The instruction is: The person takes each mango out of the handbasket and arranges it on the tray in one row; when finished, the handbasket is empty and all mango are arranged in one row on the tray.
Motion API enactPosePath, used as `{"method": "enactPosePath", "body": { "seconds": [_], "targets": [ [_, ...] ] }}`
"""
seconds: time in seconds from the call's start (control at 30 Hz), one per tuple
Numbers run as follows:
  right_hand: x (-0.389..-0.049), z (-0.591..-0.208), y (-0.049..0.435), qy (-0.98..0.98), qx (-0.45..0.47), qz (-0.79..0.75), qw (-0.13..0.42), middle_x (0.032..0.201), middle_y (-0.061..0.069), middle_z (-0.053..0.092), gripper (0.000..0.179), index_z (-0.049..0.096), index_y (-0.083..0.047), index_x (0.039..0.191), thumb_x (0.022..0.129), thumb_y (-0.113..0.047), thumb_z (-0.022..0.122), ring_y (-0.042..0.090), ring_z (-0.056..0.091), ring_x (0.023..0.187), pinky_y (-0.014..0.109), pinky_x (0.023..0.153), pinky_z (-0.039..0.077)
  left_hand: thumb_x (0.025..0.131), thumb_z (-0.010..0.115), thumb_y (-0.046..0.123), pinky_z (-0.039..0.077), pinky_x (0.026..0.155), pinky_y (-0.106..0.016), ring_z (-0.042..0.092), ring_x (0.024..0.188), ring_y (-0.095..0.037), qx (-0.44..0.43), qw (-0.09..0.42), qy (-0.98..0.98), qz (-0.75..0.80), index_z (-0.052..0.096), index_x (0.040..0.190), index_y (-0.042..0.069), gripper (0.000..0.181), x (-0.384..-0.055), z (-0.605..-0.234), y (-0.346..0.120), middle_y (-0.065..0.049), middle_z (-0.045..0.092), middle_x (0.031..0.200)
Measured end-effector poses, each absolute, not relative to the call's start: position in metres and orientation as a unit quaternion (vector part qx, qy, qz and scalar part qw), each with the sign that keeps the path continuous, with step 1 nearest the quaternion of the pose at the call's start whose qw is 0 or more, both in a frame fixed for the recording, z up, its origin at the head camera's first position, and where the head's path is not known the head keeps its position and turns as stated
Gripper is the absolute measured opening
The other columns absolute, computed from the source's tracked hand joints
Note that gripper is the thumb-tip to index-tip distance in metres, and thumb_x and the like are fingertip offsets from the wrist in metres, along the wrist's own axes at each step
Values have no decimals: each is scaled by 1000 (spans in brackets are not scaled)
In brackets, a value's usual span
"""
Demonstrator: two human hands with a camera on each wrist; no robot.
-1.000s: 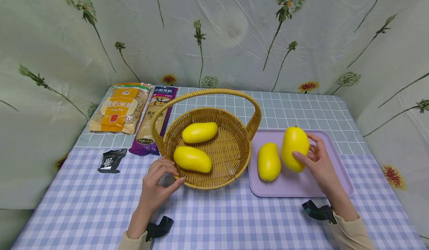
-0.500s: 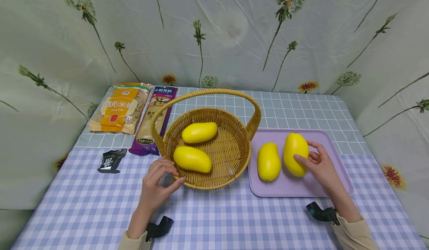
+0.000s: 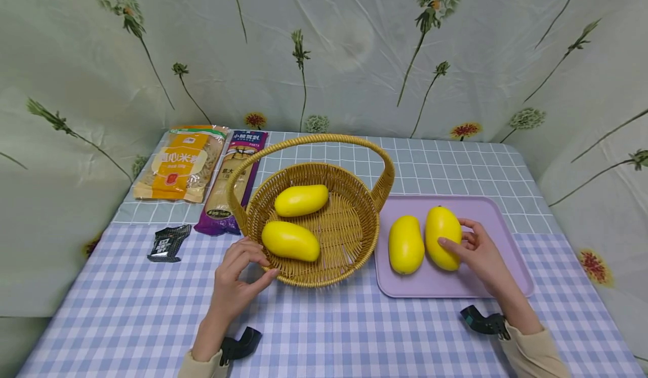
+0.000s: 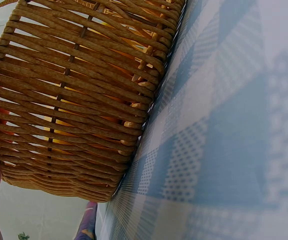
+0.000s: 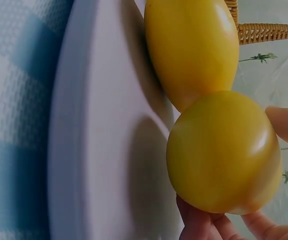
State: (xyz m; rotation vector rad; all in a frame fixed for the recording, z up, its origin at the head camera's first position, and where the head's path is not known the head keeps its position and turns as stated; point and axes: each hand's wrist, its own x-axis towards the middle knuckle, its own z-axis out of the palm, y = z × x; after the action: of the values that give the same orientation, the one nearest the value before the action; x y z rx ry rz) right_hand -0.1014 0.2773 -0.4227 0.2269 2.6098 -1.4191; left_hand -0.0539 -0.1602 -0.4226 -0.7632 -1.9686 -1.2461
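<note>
In the head view a round wicker basket [image 3: 346,226] with a tall arched handle stands mid-table. Two yellow mangoes, one behind [image 3: 301,201] and one in front [image 3: 291,241], lie inside it. My left hand [image 3: 238,282] holds the basket's rim at its near left, thumb and fingers spread along the edge. On the lilac tray [image 3: 415,288] a mango [image 3: 406,245] lies lengthwise. Right beside it my right hand [image 3: 481,257] grips another mango [image 3: 442,237], thumb on top and fingers round its right side. The right wrist view shows this mango [image 5: 224,150] close over the tray.
At the back left lie an orange-labelled food bag [image 3: 181,164] and a purple pasta packet [image 3: 233,181], close to the basket. A small black wrapper [image 3: 169,243] is on the checked cloth [image 3: 324,333]. A floral curtain [image 3: 349,85] hangs behind the table.
My right hand has lowered the mango toward the tray, then shifted it slightly left, close to the other mango. The left hand and basket have stayed put.
</note>
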Motion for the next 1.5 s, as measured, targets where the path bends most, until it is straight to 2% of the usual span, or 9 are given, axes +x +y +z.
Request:
{"method": "enactPosePath", "body": {
  "seconds": [0.27,0.5,0.67,0.9,1.13,1.37,1.5],
  "targets": [
    [-100,-423,276,873,71,-473,96,121,24,48,77,25,1,141,89,-38,66,15,46,74,20,57,44,87,71,28,40,99,-41,53,79,-31,-290,339,-759,-475,59,75,1,32,-53,-422,-161,-9,59,84],
    [-100,-424,277,873,67,-469,117,127,27,42,80,22,2,142,89,-41,65,21,49,80,23,59,48,86,71,28,40,98,-40,53,80,-30,-293,339,-755,-479,59,75,1,32,-54,-423,-160,-13,59,82],
    [-101,-424,278,876,65,-460,125,127,27,41,80,22,2,142,90,-41,64,22,49,80,23,59,49,86,72,27,40,99,-40,53,80,-32,-293,339,-755,-479,59,75,1,31,-54,-424,-160,-13,59,82],
    [-100,-425,276,879,57,-454,131,126,28,41,79,23,3,142,90,-38,65,23,48,80,24,58,47,87,71,28,40,100,-41,54,82,-26,-289,339,-758,-477,59,74,1,32,-53,-423,-161,-10,59,84],
    [-101,-424,276,883,61,-444,136,128,27,39,79,23,3,142,90,-39,64,25,48,86,25,59,49,86,71,28,39,100,-41,54,81,-28,-290,338,-757,-478,59,74,1,32,-53,-424,-161,-11,59,84],
    [-101,-424,277,883,55,-445,137,125,26,41,77,25,4,141,90,-39,64,25,48,84,24,59,49,86,71,29,39,101,-41,55,86,-23,-287,334,-759,-479,59,75,2,32,-53,-424,-161,-10,60,85],
    [-102,-424,278,885,57,-440,141,126,26,40,78,24,4,142,91,-40,63,25,46,85,24,59,48,87,71,29,39,101,-41,55,84,-26,-288,335,-758,-479,59,75,2,31,-53,-424,-161,-10,60,85]
  ]
}}
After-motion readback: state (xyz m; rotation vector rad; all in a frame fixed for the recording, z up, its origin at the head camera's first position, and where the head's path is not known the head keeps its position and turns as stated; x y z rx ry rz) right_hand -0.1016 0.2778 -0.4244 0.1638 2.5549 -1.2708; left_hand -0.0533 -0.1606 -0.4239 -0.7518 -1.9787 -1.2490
